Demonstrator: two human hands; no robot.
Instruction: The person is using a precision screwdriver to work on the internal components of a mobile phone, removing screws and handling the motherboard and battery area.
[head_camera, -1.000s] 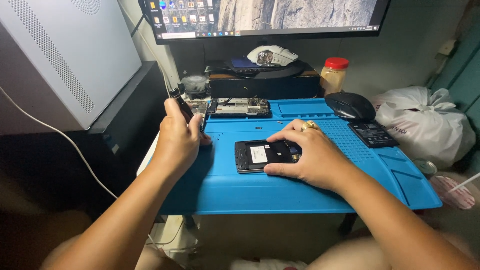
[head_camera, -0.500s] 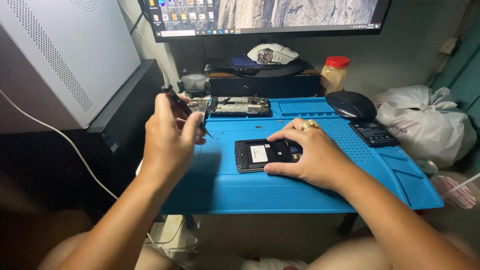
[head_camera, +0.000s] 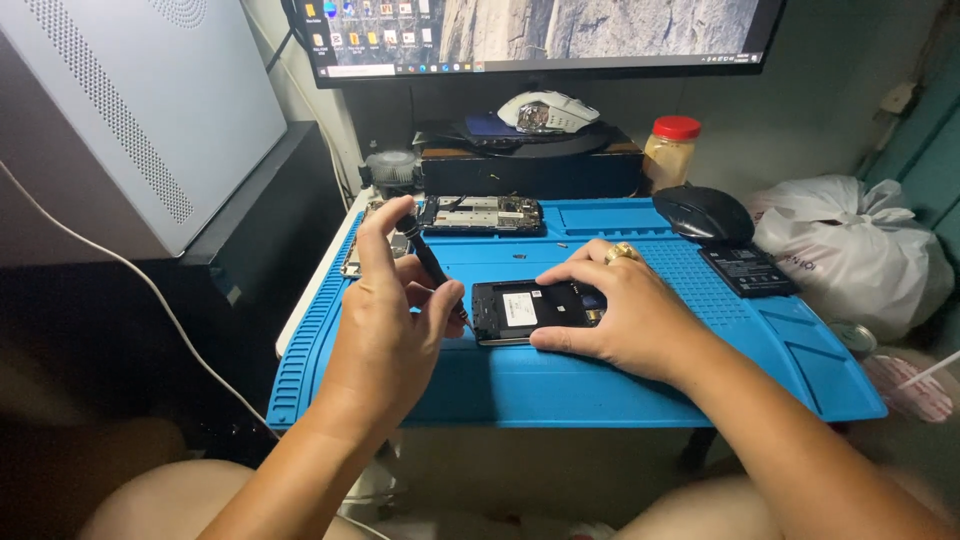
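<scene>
My left hand (head_camera: 392, 318) grips a slim black screwdriver (head_camera: 428, 262), its tip pointing down beside the left edge of an opened black phone (head_camera: 527, 308). The phone lies back-open on a blue work mat (head_camera: 560, 385). My right hand (head_camera: 622, 312), with a gold ring, rests on the phone's right half and holds it flat. A second dismantled phone frame (head_camera: 481, 213) lies at the mat's far edge. A flat black battery (head_camera: 747, 268) sits on the mat to the right.
A black mouse (head_camera: 702, 212) sits at the mat's back right, a red-lidded jar (head_camera: 670, 150) behind it. A monitor (head_camera: 540, 35) stands at the back above a white mouse (head_camera: 548, 110). A white computer case (head_camera: 130, 110) is at left, a white plastic bag (head_camera: 860, 250) at right.
My left hand has brought the screwdriver from the mat's far left corner down toward the phone's left edge. The right hand has stayed on the phone.
</scene>
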